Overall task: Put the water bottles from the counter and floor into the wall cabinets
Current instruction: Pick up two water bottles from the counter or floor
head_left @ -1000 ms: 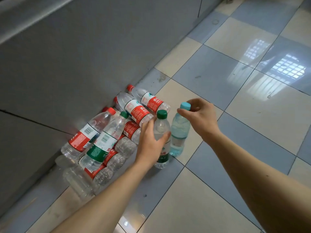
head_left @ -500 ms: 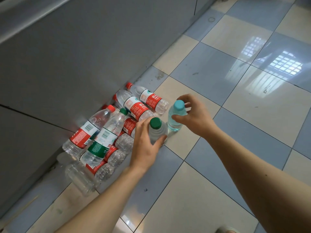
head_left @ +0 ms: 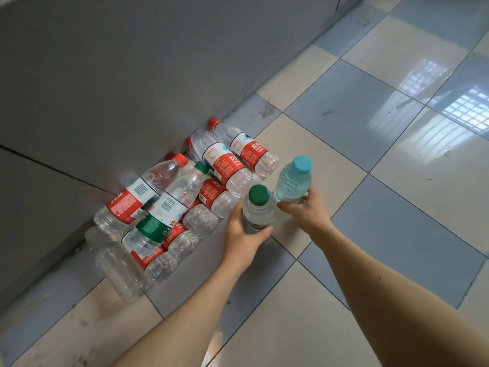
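At 9 o'clock I log a pile of bottles (head_left: 169, 207) lying against the grey cabinet base (head_left: 105, 88). At centre, the left hand (head_left: 244, 234) grips a green-capped bottle (head_left: 258, 207). Just at its 2 o'clock, the right hand (head_left: 308, 210) grips a blue-capped bottle (head_left: 292, 180), above the tiled floor (head_left: 370, 141).

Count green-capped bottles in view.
2. One upright in the left hand, its green cap facing the camera; one lying on top of the floor pile, cap toward the wall. Others may be hidden underneath.
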`<action>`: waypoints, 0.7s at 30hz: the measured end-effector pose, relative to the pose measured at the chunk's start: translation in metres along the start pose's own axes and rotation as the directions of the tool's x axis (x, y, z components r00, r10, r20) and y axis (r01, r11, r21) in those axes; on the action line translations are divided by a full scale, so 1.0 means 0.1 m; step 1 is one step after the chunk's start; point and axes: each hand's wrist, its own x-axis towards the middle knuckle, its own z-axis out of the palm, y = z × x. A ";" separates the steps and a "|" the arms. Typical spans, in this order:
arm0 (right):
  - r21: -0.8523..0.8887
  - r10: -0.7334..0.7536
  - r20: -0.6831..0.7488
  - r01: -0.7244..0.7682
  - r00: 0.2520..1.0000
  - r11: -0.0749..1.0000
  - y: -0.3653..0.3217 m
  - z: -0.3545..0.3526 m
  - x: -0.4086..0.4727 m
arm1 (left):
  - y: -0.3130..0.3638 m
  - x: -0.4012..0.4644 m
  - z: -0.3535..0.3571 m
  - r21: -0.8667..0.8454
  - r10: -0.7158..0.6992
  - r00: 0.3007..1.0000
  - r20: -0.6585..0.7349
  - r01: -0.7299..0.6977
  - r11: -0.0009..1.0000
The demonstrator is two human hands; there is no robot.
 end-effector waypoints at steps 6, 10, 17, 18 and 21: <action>0.014 -0.034 -0.006 0.034 0.999 0.999 0.00 0.00 0.03 | -0.03 0.06 0.09 -0.062 -0.035 0.999 -0.038 0.033 0.998; -0.005 -0.018 -0.026 0.018 1.000 1.000 -0.05 -0.06 -0.22 | 0.01 -0.13 0.00 -0.017 -0.072 0.995 -0.070 0.071 0.997; -0.050 0.023 0.022 -0.021 1.000 0.999 -0.75 -0.22 -1.06 | 0.76 -0.81 -0.45 -0.042 -0.149 0.977 -0.152 0.144 0.989; -0.060 0.016 0.040 -0.014 0.999 0.998 -0.96 -0.24 -1.21 | 0.96 -0.91 -0.56 -0.054 -0.152 0.977 -0.149 0.145 0.988; -0.090 -0.014 0.083 0.021 0.996 0.996 -1.70 -0.27 -1.67 | 1.74 -1.22 -0.93 -0.044 -0.121 0.977 -0.178 0.115 0.992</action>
